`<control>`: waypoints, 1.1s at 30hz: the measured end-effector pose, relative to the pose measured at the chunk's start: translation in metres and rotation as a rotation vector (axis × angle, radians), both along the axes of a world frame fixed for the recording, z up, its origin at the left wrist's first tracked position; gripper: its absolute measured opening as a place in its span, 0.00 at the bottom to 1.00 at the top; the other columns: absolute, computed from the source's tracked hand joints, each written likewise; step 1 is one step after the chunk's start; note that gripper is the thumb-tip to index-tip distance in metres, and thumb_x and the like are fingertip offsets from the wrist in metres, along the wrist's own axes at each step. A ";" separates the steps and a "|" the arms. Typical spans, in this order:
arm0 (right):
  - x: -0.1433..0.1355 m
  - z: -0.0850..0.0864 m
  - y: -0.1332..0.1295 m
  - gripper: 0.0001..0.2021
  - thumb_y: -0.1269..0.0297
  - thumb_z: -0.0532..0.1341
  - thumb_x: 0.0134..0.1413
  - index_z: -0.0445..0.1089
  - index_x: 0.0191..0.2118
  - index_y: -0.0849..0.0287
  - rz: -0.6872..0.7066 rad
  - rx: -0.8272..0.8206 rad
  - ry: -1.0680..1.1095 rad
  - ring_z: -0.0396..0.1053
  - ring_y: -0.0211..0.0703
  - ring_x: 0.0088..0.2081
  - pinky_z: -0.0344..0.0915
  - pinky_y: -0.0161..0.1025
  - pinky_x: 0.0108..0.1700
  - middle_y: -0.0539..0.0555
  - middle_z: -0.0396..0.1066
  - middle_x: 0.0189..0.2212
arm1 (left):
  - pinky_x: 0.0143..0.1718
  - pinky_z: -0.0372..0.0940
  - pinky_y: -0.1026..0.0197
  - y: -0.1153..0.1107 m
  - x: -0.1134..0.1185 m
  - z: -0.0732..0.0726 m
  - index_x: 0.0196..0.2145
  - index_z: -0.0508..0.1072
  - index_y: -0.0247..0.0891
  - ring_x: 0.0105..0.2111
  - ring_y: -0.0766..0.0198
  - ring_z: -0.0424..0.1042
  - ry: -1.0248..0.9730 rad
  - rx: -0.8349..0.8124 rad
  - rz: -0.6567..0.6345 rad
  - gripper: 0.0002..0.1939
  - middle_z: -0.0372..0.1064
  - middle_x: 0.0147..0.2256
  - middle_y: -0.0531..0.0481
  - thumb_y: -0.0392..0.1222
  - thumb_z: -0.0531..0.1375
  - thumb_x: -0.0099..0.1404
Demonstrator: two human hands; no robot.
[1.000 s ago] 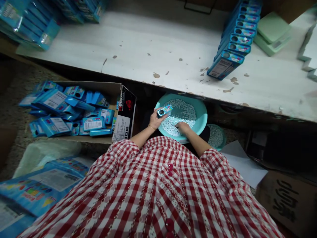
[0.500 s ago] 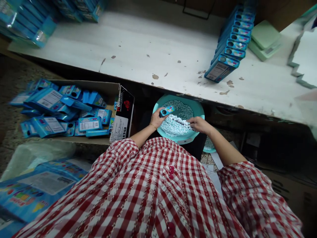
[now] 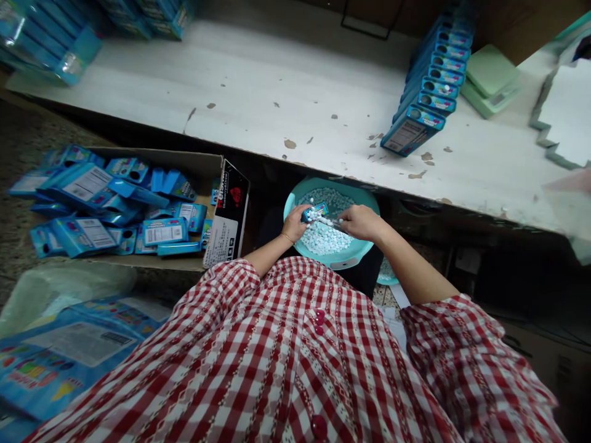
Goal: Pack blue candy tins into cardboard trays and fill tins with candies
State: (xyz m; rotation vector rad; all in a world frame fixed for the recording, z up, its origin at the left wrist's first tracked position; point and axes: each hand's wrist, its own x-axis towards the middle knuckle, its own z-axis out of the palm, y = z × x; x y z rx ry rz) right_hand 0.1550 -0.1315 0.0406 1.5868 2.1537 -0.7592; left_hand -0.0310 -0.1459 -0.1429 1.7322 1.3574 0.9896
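My left hand point(image 3: 296, 223) is closed round a small blue box point(image 3: 319, 210), held over a turquoise basin point(image 3: 292, 198). The end of the box with the round hole is covered by white pellets point(image 3: 316, 215), some of them tumbling over it. My right hand point(image 3: 361, 222) grips a scoop point(image 3: 336, 224), its front end at the mouth of the box. Only part of the scoop shows, so its full shape is hard to make out. Inside the basin lie many loose white pellets point(image 3: 323, 240).
At left, a carton point(image 3: 184, 154) holds several blue boxes point(image 3: 87, 183). On the white table point(image 3: 258, 92) stand a row of blue boxes point(image 3: 413, 129) and a pale green scale point(image 3: 492, 77). Below at right, another turquoise basin point(image 3: 386, 280) partly shows. Large blue printed packaging point(image 3: 78, 344) lies at lower left.
My right hand has risen from the pellets and moved left to the box with the loaded scoop. Pellets now spill over the box's end; my left hand keeps holding it.
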 end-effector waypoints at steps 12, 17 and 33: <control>0.031 -0.020 -0.024 0.18 0.70 0.52 0.48 0.76 0.42 0.58 -0.057 0.041 0.161 0.70 0.42 0.37 0.57 0.31 0.34 0.53 0.76 0.36 | 0.51 0.63 0.53 -0.001 -0.002 0.002 0.44 0.70 0.38 0.47 0.57 0.69 -0.078 0.022 -0.038 0.19 0.70 0.45 0.44 0.43 0.64 0.54; 0.054 -0.030 -0.029 0.18 0.69 0.52 0.51 0.75 0.44 0.57 -0.157 0.167 0.262 0.70 0.42 0.41 0.61 0.32 0.40 0.53 0.75 0.41 | 0.48 0.65 0.56 -0.001 -0.006 0.005 0.45 0.69 0.37 0.44 0.59 0.71 -0.154 0.002 0.028 0.21 0.71 0.43 0.44 0.46 0.64 0.55; 0.003 -0.170 -0.038 0.17 0.74 0.55 0.52 0.74 0.45 0.54 -0.017 -0.156 0.057 0.70 0.45 0.46 0.63 0.33 0.45 0.53 0.74 0.44 | 0.46 0.65 0.59 0.001 -0.013 0.007 0.45 0.69 0.37 0.43 0.59 0.72 -0.085 -0.033 0.071 0.22 0.72 0.43 0.45 0.45 0.65 0.53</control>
